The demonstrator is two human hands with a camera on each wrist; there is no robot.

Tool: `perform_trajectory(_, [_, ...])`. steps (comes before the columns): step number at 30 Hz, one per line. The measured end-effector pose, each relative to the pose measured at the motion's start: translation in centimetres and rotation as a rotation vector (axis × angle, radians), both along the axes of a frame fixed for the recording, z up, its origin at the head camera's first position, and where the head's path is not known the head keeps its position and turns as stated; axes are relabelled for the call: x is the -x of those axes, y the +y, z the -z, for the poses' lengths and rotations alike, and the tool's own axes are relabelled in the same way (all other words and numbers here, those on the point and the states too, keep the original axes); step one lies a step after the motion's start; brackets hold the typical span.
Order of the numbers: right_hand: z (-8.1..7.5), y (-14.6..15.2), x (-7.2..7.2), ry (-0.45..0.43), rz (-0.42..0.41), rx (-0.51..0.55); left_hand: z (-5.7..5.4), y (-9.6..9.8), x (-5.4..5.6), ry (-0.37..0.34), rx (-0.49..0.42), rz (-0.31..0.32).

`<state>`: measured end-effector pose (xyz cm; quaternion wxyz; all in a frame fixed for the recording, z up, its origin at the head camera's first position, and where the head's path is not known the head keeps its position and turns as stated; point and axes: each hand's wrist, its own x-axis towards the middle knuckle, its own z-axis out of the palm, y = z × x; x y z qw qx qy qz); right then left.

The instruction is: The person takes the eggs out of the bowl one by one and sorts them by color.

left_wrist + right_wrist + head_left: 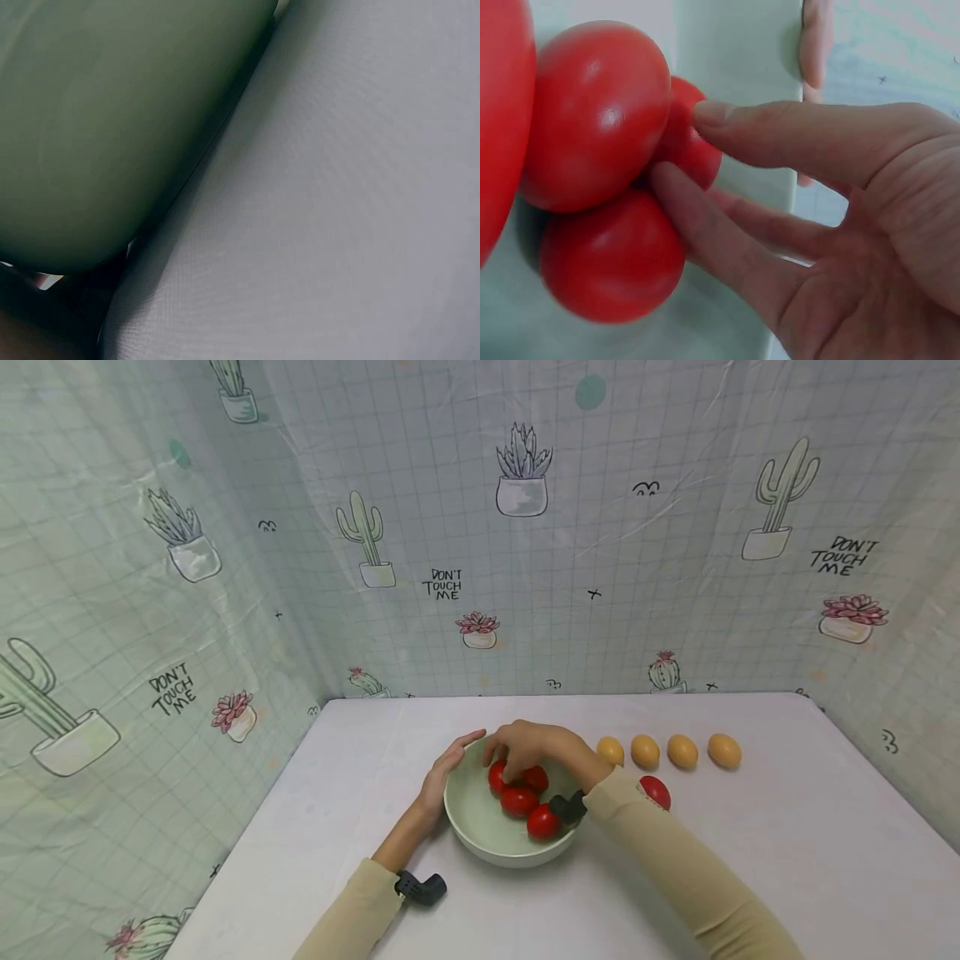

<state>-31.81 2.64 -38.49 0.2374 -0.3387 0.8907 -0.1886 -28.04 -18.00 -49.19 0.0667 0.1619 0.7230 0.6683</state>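
A pale green bowl stands on the white table with several smooth red egg-shaped pieces in it. My left hand rests along the bowl's outer left side, its fingers extended by the rim. The bowl's green wall fills the upper left of the left wrist view. From above, my right hand reaches into the bowl. Its thumb and fingers pinch the red egg at the bowl's far left, partly hidden by the fingers. Other red eggs lie against it.
Several orange-yellow egg-shaped pieces line up on the table right of the bowl. Another red egg lies in front of them, partly covered by my right sleeve. Behind the white table hangs a cactus-printed cloth.
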Motion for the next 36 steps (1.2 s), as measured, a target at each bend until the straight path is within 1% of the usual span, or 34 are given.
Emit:
perform_trajectory(2, [0.2, -0.2, -0.1, -0.015, 0.009, -0.016, 0.1, 0.0, 0.0, 0.002, 0.001, 0.006])
perform_trajectory(6, [0.5, -0.5, -0.3, -0.006, 0.017, -0.038, 0.1, 0.0, 0.1, 0.004, -0.003, 0.017])
perform_trajectory(11, [0.8, -0.9, -0.4, 0.009, 0.026, -0.054, 0.2, 0.0, 0.2, 0.002, 0.005, 0.008])
perform_trajectory(20, [1.2, -0.8, -0.2, 0.027, -0.035, -0.060, 0.2, 0.0, 0.2, 0.004, 0.018, -0.006])
perform_trajectory(25, [1.2, -0.7, -0.1, 0.034, -0.041, -0.071, 0.0, 0.1, 0.1, 0.003, 0.010, -0.012])
perform_trajectory(31, [1.0, -0.2, 0.0, 0.014, -0.009, -0.035, 0.0, 0.1, 0.1, -0.001, 0.008, -0.019])
perform_trajectory(36, [0.2, 0.3, 0.1, 0.036, -0.022, 0.004, 0.0, 0.1, 0.2, -0.002, 0.009, -0.015])
